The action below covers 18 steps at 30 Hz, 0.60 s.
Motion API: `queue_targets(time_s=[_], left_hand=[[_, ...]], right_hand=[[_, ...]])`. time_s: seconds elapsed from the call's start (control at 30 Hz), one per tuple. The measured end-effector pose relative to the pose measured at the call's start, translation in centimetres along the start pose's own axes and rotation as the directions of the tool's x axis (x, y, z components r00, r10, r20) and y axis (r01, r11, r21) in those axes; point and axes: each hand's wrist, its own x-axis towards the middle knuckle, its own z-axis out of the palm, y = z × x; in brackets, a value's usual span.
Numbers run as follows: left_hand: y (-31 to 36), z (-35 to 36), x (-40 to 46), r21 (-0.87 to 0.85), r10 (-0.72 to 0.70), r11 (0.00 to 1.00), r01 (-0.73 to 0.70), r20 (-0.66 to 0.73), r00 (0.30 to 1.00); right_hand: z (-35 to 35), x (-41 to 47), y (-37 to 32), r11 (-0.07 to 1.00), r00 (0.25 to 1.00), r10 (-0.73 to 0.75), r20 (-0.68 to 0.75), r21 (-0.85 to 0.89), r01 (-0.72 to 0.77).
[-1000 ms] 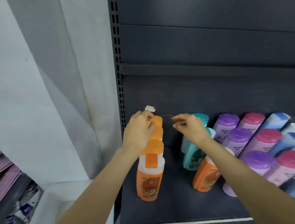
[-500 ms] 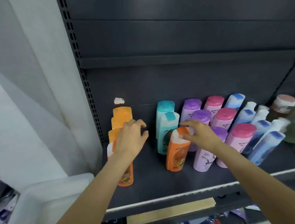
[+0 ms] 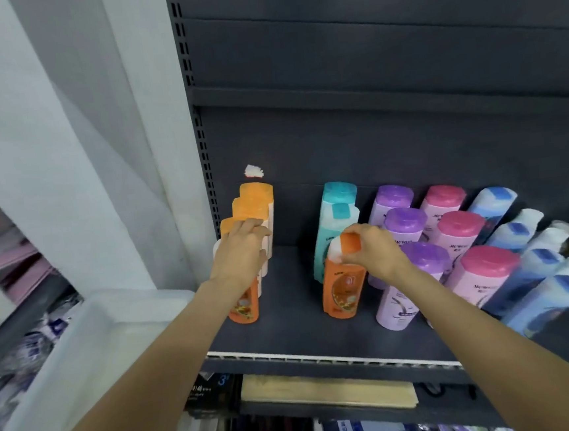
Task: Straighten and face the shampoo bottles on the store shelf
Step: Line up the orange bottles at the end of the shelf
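On the dark shelf [image 3: 295,321], the left hand [image 3: 241,253] rests its curled fingers over the front bottle of the orange row [image 3: 253,211] at far left. The right hand [image 3: 373,247] pinches the cap of a lone orange bottle [image 3: 342,287], upright, label facing near, just before the teal bottles [image 3: 335,224]. A white bin [image 3: 90,335] sits lower left; its contents are hidden.

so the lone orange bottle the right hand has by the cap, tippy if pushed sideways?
Probably. The lone orange bottle stands tall on a narrow base, and the right hand has its grip high, at the cap, so a shove there likely tips rather than slides. The body looks like rigid, glossy plastic: stiff, perhaps slippery.
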Motion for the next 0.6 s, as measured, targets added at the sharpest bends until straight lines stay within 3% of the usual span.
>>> queue_targets(time_s=[0.17,0.3,0.43,0.6], left_hand=[[-0.5,-0.4,0.2,-0.022,0.028,0.999,-0.027,0.054,0.998],[-0.2,-1.0,0.3,-0.214,0.061,0.975,-0.054,0.024,0.998],[0.9,-2.3,0.0,-0.516,0.039,0.855,-0.057,-0.046,0.998],[1.2,-3.6,-0.3,-0.687,-0.018,0.713,0.142,0.184,0.983]], right_hand=[[0.4,-0.5,-1.2,0.998,1.0,0.003,-0.019,0.056,-0.002],[-1.0,-1.2,-2.7,0.953,0.988,0.072,-0.14,0.303,-0.027],[-3.3,-1.6,-4.2,0.758,0.963,0.141,-0.229,0.65,0.044],[-5.8,-2.6,-6.3,0.595,0.953,0.157,-0.26,0.795,0.119]])
